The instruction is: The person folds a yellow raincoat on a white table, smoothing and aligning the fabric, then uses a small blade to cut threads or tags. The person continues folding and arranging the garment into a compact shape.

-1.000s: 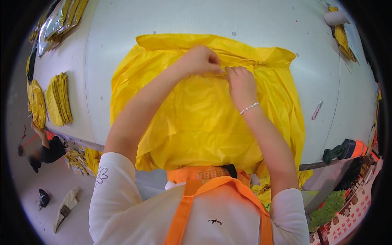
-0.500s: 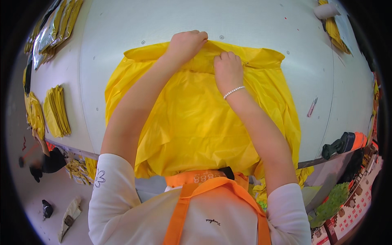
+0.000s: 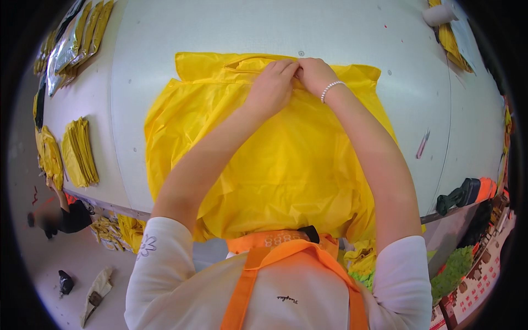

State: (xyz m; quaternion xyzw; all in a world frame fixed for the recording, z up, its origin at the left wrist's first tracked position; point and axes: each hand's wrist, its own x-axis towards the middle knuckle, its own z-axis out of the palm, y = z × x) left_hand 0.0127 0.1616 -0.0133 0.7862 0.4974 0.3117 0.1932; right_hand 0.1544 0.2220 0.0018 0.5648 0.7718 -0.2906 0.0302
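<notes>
A shiny yellow garment (image 3: pixel 264 159) of thin, waterproof-looking cloth lies spread on the table before me, its near end hanging at the edge by my waist. Along its far edge runs a wide folded band with a slit-like opening left of the middle. My left hand (image 3: pixel 272 85) is closed on this band near its centre, fingertips pinched together. Right beside it, my right hand (image 3: pixel 317 76), with a beaded bracelet at the wrist, pinches the same band; the two hands' fingertips meet. The cloth between the fingers is hidden.
The pale table (image 3: pixel 341 33) also bears a folded yellow stack (image 3: pixel 81 153) and bagged yellow packets (image 3: pixel 82 41) at left. At right lie a small pen-like tool (image 3: pixel 423 144), a white roll (image 3: pixel 440 15) and a dark-and-orange bundle (image 3: pixel 472 193). Another person (image 3: pixel 69 217) is at the left edge.
My left hand has moved right and nearer to me, my right hand farther away, so they now meet. The band's left part lies flatter, showing the slit opening.
</notes>
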